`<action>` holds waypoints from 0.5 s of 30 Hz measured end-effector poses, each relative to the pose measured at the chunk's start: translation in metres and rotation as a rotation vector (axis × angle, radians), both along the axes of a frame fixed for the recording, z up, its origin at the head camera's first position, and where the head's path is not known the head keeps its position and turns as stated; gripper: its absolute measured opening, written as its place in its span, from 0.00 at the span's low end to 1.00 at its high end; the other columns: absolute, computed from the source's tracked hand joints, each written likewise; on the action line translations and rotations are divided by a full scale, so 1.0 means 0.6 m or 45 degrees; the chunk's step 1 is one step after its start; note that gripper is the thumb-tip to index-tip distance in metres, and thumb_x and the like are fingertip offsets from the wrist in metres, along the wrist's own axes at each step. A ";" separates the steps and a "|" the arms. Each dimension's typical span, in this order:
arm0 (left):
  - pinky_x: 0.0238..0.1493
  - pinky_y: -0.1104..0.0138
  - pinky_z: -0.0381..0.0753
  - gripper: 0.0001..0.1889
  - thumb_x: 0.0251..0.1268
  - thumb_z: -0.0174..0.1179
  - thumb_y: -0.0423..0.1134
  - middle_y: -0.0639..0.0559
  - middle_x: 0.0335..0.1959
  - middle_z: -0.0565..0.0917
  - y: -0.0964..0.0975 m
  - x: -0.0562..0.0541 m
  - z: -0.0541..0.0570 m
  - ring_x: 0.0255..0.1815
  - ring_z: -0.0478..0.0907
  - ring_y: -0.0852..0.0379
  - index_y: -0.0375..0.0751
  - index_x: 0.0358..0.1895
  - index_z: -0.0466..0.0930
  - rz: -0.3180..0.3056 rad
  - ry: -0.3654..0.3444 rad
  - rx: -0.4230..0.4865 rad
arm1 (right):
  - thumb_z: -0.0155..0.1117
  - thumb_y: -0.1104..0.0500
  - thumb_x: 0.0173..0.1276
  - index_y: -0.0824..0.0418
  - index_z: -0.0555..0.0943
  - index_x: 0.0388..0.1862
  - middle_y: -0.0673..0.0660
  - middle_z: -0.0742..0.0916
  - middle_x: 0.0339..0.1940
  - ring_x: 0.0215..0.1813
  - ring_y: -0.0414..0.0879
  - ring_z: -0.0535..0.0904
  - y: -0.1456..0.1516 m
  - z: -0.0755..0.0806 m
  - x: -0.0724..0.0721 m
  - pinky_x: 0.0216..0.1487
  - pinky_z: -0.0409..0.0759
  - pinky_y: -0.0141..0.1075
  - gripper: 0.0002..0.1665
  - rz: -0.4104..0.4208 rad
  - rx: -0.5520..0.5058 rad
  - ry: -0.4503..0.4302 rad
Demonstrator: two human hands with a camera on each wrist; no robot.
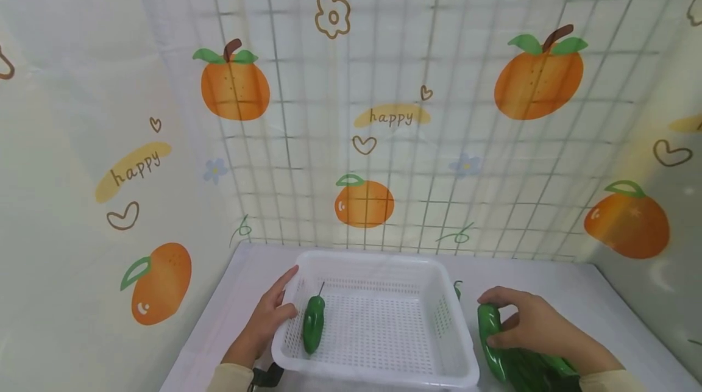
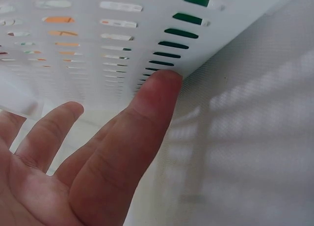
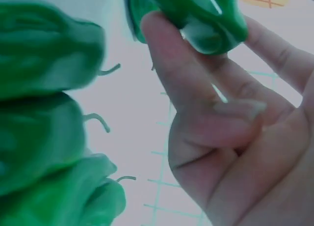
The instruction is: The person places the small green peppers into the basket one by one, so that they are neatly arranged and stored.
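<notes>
A glossy green pepper (image 1: 490, 334) is pinched between the thumb and fingers of my right hand (image 1: 529, 325), to the right of a white plastic basket (image 1: 378, 259). The right wrist view shows the held pepper (image 3: 211, 22) at the fingertips. My left hand (image 1: 269, 313) lies against the basket's left side with fairly straight fingers. In the left wrist view a fingertip (image 2: 164, 83) touches the slotted basket wall (image 2: 88, 73). One green pepper (image 1: 314, 325) with a thin stem lies inside the basket, along its left side.
More green peppers (image 3: 41, 142) lie side by side to the right of the basket, partly hidden under my right arm in the head view. Another pepper's stem (image 1: 458, 288) shows behind the basket's right rim. A printed curtain (image 1: 395, 63) hangs behind the table.
</notes>
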State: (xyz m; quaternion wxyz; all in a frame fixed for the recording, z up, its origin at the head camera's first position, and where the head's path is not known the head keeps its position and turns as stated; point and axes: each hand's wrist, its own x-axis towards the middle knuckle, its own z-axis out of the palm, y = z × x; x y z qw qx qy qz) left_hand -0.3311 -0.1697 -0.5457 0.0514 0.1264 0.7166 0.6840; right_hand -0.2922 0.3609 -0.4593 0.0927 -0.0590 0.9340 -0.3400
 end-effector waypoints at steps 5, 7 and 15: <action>0.57 0.52 0.85 0.47 0.63 0.53 0.28 0.39 0.77 0.71 -0.002 -0.004 -0.002 0.66 0.79 0.36 0.63 0.86 0.55 0.000 0.004 -0.015 | 0.90 0.52 0.45 0.57 0.80 0.66 0.65 0.82 0.62 0.42 0.52 0.88 0.006 0.025 -0.019 0.36 0.89 0.50 0.47 0.078 -0.044 0.009; 0.56 0.53 0.85 0.46 0.64 0.53 0.28 0.39 0.77 0.71 -0.002 -0.006 -0.004 0.66 0.80 0.36 0.63 0.86 0.54 -0.006 0.007 -0.008 | 0.90 0.52 0.46 0.58 0.79 0.66 0.66 0.82 0.62 0.43 0.52 0.88 0.005 0.038 -0.024 0.36 0.89 0.51 0.47 0.095 -0.065 0.018; 0.54 0.53 0.87 0.46 0.64 0.54 0.28 0.37 0.77 0.71 0.001 -0.004 -0.003 0.63 0.81 0.37 0.63 0.86 0.55 -0.005 0.007 0.009 | 0.88 0.55 0.52 0.60 0.77 0.68 0.68 0.82 0.64 0.44 0.53 0.89 -0.022 0.077 -0.041 0.41 0.89 0.53 0.46 0.198 -0.153 0.073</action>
